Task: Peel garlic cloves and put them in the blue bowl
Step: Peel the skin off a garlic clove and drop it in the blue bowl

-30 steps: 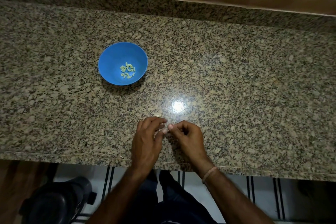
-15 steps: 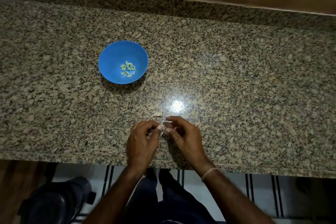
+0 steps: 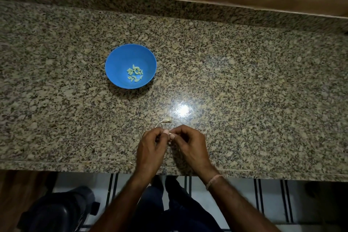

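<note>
Thin wristband [image 3: 213, 180] on the right wrist; trousers [image 3: 156, 205] perhaps dark blue.

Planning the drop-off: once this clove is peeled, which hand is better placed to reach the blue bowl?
Left, probably. The left hand and right hand both pinch the clove near the front edge of the counter; the bowl sits farther back, left of both, so the right would cross over.

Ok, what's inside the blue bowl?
A small cluster of peeled cloves lies at the bottom of the bowl. Nothing covers them; whether any clove hides beneath another cannot be told.
</note>
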Available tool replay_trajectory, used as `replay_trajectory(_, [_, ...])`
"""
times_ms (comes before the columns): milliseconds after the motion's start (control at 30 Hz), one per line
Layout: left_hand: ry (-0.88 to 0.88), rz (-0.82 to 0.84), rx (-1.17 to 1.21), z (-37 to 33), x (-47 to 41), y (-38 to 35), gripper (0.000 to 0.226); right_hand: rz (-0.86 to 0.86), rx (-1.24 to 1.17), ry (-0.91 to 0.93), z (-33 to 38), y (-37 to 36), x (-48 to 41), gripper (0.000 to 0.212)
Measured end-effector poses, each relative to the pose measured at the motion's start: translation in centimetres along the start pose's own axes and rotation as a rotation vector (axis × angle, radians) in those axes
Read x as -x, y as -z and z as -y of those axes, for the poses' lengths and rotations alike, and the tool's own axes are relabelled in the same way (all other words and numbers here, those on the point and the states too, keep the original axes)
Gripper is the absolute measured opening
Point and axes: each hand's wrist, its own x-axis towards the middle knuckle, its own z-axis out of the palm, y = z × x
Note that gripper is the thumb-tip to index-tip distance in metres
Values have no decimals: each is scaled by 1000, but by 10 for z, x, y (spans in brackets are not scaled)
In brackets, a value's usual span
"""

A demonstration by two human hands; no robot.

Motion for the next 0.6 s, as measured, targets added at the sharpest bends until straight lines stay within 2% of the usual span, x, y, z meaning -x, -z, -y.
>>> replay_trajectory(67, [-26,-24,-37,5,-3,8,20,-17,26,13,0,-4,0,9])
replay_trajectory(200, [-73,-250,-184,19,-16,41,13,-71,183,37,-9,-3,0,17])
replay_trajectory(267, [-78,-304,-265,28,-25,56,9,-69,236,36,-12,-2,0,18])
replay_trajectory(333, [-95,-274,-335,39,-33,65,4,-77,256,31,-13,-2,2,21])
replay_trajectory(467, [-180,-284,-344,35,-22,62,24,-153,192,-16,-10,0,9,23])
replay_trajectory(600, [-263,-40,-281,15,6,20,30,-254,156,-39,-10,12,16,23])
